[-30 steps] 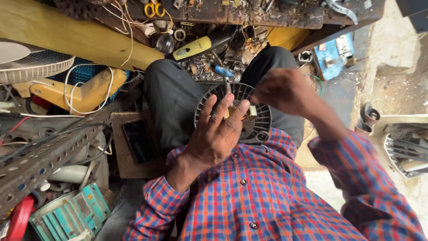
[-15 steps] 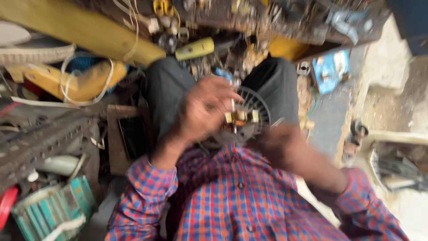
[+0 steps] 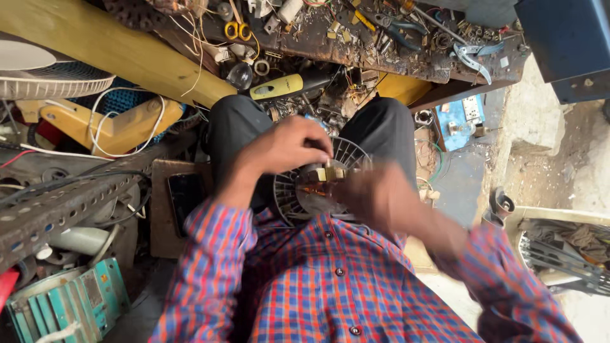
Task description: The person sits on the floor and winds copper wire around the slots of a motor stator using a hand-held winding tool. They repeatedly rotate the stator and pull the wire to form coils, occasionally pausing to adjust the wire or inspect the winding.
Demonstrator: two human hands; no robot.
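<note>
While the round black vented fan housing (image 3: 298,194) rests on the lap, between the knees in dark trousers (image 3: 241,130) and against the checked shirt (image 3: 330,279), a small brass-coloured part (image 3: 324,173) at its hub is being worked on. The left hand (image 3: 289,146) is laid over the upper rim, its fingers curled down and pinching at that brass part. The right hand (image 3: 381,197) is blurred with motion just beside the hub on the other side; whether its grip is pressed together on anything cannot be told. To do this step well, the housing would best be kept braced against the body so that it is not turned with the part, and the pinch kept close to the hub, where the thin vanes are not loaded. Small pieces are likely to be lost if dropped, since the floor around is crowded.

Beside the left knee a dark phone (image 3: 184,194) is laid on a brown board (image 3: 162,216). Further out, a yellow-and-black torch (image 3: 286,86), yellow-handled scissors (image 3: 236,30) and a clear bulb (image 3: 240,75) are seen at the edge of the cluttered bench (image 3: 406,60). A perforated steel angle (image 3: 57,213) and a green finned box (image 3: 63,305) lie to the left, a blue socket board (image 3: 460,117) to the right.
</note>
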